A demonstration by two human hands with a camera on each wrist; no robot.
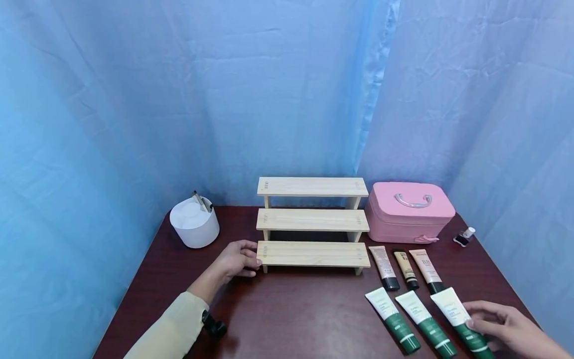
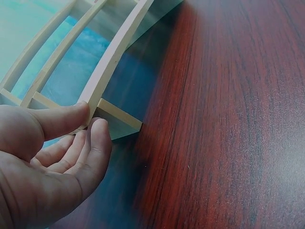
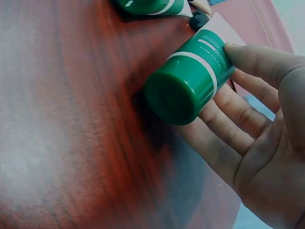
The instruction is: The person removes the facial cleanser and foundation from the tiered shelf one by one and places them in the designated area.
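A three-tier wooden display stand stands at the middle of the dark red table. My left hand pinches the left end of its lowest shelf between thumb and fingers. On the right, my right hand holds a white and green squeeze tube by its right side, thumb on top and fingers beneath. In the right wrist view the tube's green cap points toward the camera, tilted above the table. Two matching green and white tubes lie to its left.
Behind the green tubes lie two pink tubes and a beige tube, all black-capped. A pink case stands at the back right, near a nail polish bottle. At back left sits a white round container.
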